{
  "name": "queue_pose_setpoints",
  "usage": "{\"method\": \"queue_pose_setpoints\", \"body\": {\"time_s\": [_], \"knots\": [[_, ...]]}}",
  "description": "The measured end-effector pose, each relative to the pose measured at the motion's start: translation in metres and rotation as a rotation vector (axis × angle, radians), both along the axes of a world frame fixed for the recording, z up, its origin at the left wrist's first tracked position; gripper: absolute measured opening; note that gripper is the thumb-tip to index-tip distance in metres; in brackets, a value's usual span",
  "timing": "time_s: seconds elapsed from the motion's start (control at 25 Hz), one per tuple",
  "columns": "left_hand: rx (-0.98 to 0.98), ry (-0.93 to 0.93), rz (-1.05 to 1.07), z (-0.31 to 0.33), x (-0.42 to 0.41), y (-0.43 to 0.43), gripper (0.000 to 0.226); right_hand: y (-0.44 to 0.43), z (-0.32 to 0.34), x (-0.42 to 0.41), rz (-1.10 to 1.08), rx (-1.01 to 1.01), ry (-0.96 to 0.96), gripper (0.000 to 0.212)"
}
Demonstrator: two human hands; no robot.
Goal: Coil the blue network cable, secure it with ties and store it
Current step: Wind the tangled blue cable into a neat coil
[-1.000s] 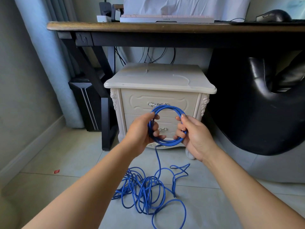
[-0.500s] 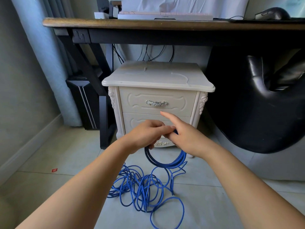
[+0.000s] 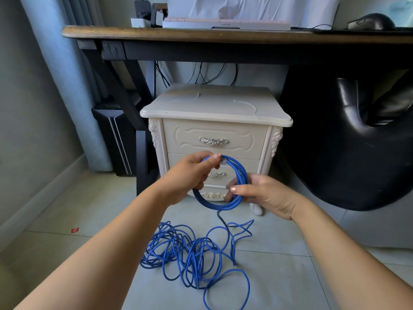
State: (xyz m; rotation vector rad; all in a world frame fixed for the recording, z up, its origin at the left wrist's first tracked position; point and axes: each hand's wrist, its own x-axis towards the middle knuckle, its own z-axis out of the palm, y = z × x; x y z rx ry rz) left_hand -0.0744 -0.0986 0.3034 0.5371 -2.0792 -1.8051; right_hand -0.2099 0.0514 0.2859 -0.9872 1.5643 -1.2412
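A small coil of the blue network cable (image 3: 237, 175) hangs between my hands in front of the nightstand. My left hand (image 3: 190, 175) grips the coil's top left, thumb pressing the strands beside the clear plug. My right hand (image 3: 261, 195) pinches the coil's lower right side. From the coil's bottom a single strand drops to the loose tangle of cable (image 3: 190, 253) lying on the floor tiles. Two thin white ties (image 3: 245, 104) lie on the nightstand top.
The cream nightstand (image 3: 214, 139) with two drawers stands under a dark wooden desk (image 3: 201, 34). A black chair (image 3: 357, 142) is on the right, a black computer case (image 3: 116, 135) and curtain on the left. A small red scrap (image 3: 75, 230) lies on the floor.
The coil, hanging below my joined hands half a second ago, is raised and held upright again. My right hand has moved from the coil's top to its lower right side.
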Motion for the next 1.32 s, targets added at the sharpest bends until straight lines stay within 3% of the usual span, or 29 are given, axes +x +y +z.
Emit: {"method": "queue_pose_setpoints", "body": {"time_s": [0.16,0.28,0.36,0.52,0.72,0.84,0.96,1.04,1.2,1.24,1.32], "knots": [[0.249,0.092,0.062,-0.002,0.0,-0.002,0.029,-0.002,-0.006,-0.003,-0.12,-0.126,-0.239,0.021],[0.366,0.121,0.105,0.001,-0.002,-0.002,0.031,-0.012,0.0,0.001,-0.274,-0.231,-0.22,0.01],[0.405,0.113,0.104,0.004,0.0,-0.003,0.031,-0.016,0.002,0.01,-0.301,-0.267,-0.215,0.015],[0.516,0.112,0.026,0.004,0.005,0.0,0.028,-0.019,0.007,0.021,-0.302,-0.335,-0.427,0.022],[0.565,0.034,-0.16,0.001,0.011,-0.004,0.02,-0.018,0.009,0.019,-0.322,-0.257,-0.197,0.023],[0.529,0.067,-0.28,-0.005,0.012,-0.007,0.015,-0.015,0.01,0.015,-0.325,-0.227,-0.16,0.023],[0.412,0.043,-0.23,-0.008,0.008,-0.005,0.014,-0.014,0.012,0.015,-0.329,-0.21,-0.135,0.022],[0.246,-0.024,-0.141,-0.011,0.004,-0.002,0.015,-0.015,0.012,0.015,-0.333,-0.174,-0.016,0.021],[-0.312,-0.169,-0.06,-0.013,-0.002,0.01,0.011,-0.015,0.008,0.011,-0.313,-0.06,0.311,0.022],[-0.322,-0.155,-0.047,-0.011,-0.003,0.012,0.008,-0.015,0.007,0.01,-0.289,-0.035,0.364,0.022],[-0.093,-0.065,-0.065,-0.005,-0.005,0.015,0.007,-0.015,0.007,0.011,-0.238,-0.022,0.39,0.022]]}}
